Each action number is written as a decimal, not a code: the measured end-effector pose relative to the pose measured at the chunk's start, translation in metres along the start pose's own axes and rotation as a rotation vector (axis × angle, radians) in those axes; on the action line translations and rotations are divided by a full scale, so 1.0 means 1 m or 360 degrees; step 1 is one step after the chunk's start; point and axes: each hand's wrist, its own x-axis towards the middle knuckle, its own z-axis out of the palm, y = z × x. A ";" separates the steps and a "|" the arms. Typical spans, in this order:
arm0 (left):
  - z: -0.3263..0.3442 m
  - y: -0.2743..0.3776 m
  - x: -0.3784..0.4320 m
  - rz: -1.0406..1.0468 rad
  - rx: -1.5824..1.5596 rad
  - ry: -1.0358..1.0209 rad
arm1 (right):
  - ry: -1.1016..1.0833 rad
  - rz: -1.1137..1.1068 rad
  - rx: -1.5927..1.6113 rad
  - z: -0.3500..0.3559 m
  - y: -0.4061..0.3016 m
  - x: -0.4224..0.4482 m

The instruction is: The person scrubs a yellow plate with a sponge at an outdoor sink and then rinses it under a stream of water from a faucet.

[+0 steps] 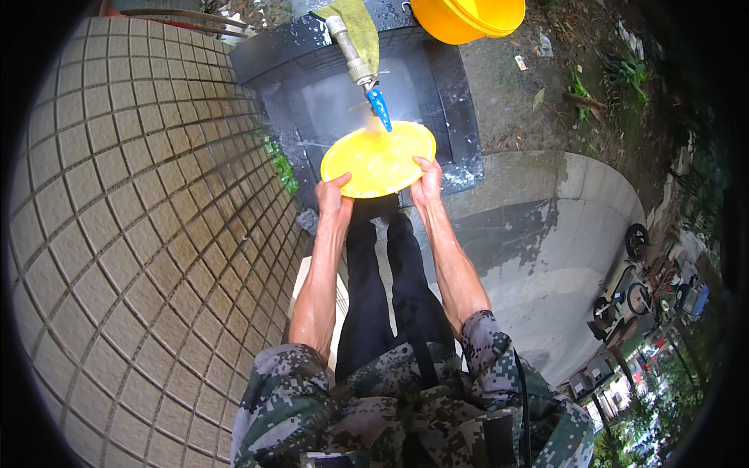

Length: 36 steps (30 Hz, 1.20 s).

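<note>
Both my hands grip a round yellow plastic lid [374, 167] by its near rim. My left hand [334, 195] has its thumb over the left edge, and my right hand [428, 177] clasps the right edge. Just above the lid's far side is a metal tap [353, 55] with a blue lever handle [379, 108]. Whether water is running onto the lid is hard to tell in the glare. Beneath lies a dark-tiled outdoor basin [447, 111] with a pale, wet floor. My fingers under the lid are hidden.
A yellow-green cloth [366, 29] hangs behind the tap. A yellow bucket [462, 23] stands at the basin's far right corner. The tiled wall [158, 205] rises close on my left. Concrete paving [544, 234] and soil with plants [632, 73] lie to the right.
</note>
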 end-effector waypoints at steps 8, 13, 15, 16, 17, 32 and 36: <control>-0.012 0.020 0.022 -0.0144 0.0168 -0.0227 | -0.0077 0.0340 -0.0007 0.011 -0.031 0.019; -0.019 0.025 0.032 -0.0191 0.0176 -0.0316 | 0.0051 0.0481 -0.0112 0.003 -0.034 0.024; -0.016 0.023 0.035 -0.0206 0.0190 -0.0326 | 0.0043 0.0477 -0.0135 -0.004 -0.036 0.027; -0.014 0.024 0.036 -0.0211 0.0198 -0.0330 | 0.0038 0.0478 -0.0145 -0.006 -0.037 0.028; -0.012 0.024 0.037 -0.0236 0.0200 -0.0345 | 0.0010 0.0430 -0.0212 -0.009 -0.038 0.027; -0.003 0.004 0.046 -0.0263 -0.0047 -0.0213 | 0.0092 -0.0014 -0.0322 -0.013 -0.033 0.003; 0.003 -0.018 0.026 -0.0191 -0.0356 -0.0218 | 0.0115 -0.0072 -0.0241 -0.019 -0.031 -0.003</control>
